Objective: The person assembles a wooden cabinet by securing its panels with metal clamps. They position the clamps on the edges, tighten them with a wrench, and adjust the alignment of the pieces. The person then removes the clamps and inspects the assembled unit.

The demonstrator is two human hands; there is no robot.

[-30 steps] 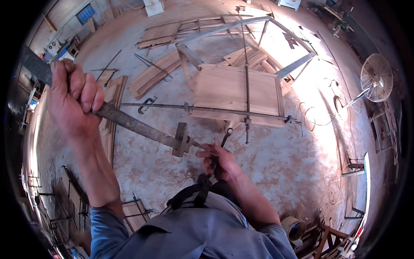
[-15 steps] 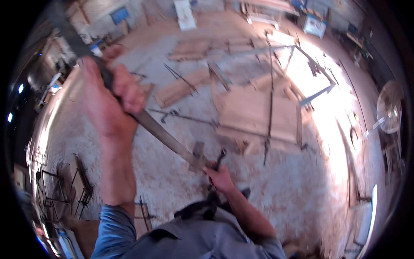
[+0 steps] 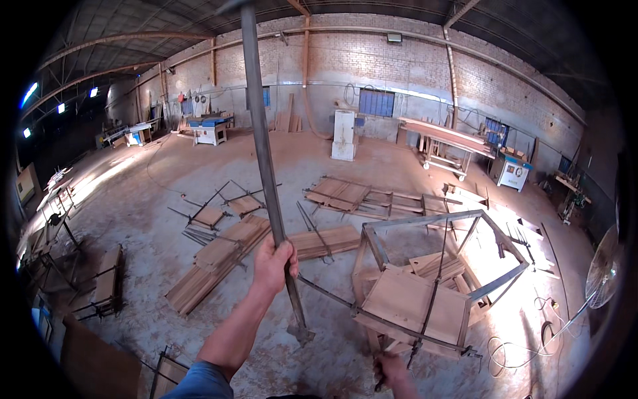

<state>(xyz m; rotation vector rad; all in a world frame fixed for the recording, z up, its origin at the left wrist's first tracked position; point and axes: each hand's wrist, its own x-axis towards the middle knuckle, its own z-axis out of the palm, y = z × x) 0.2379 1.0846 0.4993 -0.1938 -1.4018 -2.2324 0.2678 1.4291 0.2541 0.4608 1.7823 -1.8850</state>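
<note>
My left hand [image 3: 271, 266] is wrapped round a long grey metal bar clamp [image 3: 262, 139], which stands nearly upright in front of me. Its lower end, with a block-like jaw, hangs near the floor, and its top crosspiece reaches the upper edge of the view. My right hand [image 3: 393, 368] is low at the bottom edge, fingers closed around a small dark piece whose kind is unclear. Just beyond that hand, a flat wooden panel [image 3: 419, 299] lies with metal bar clamps across it, beside a grey metal frame [image 3: 425, 219].
Clamped wooden boards [image 3: 219, 259] lie on the floor to the left, with more panels [image 3: 339, 193] farther back. A fan [image 3: 603, 269] and a coiled cable [image 3: 525, 359] are at the right. A loaded trolley [image 3: 445, 143] and a white cabinet [image 3: 343, 136] stand toward the back wall.
The view has lifted toward the far wall. The bar clamp has swung from slanting to nearly upright in my left hand. My right hand has come away from its lower end.
</note>
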